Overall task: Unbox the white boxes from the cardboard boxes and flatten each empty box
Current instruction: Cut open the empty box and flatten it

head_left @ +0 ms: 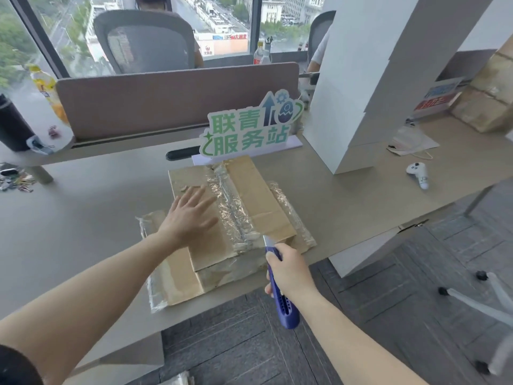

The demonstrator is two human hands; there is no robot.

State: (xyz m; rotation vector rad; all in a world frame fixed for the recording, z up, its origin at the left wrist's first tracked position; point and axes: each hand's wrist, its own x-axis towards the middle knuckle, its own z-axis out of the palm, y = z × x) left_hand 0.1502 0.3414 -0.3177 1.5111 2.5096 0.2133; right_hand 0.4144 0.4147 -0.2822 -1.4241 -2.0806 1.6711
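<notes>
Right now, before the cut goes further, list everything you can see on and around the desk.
cardboard box: 1, brown, taped, desk centre
white boxes: stack, white, desk right
sign: 1, green-white, behind box
controller: 1, white, right of stack
bottle: 1, yellow, far left
flask: 1, black, far left
office chair: 1, grey, beyond divider
utility knife: 1, blue, at tape seam
left hand: flat on box
right hand: gripping knife
</notes>
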